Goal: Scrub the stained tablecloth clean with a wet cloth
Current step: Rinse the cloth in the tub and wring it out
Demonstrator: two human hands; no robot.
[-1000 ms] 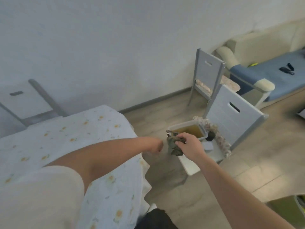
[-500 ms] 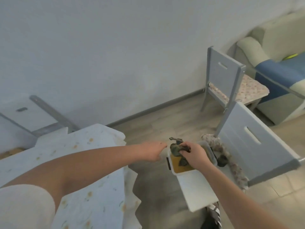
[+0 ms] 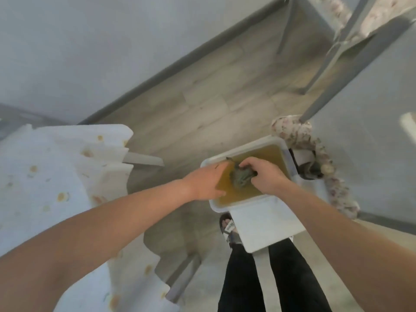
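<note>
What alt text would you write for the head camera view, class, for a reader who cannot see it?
Seen from above, a person's right hand clutches a dark wet cloth over a white tub of yellowish-brown water on a white chair seat, while the left hand rests at the tub's rim. A white tablecloth with yellow flowers lies to the left.

Wet cloth (image 3: 240, 176): dark grey-green, bunched into a wad, sitting in brownish water inside the white tub (image 3: 247, 147). Tablecloth (image 3: 45, 176): white, small yellow flower print, draped in folds, well left of the tub.
</note>
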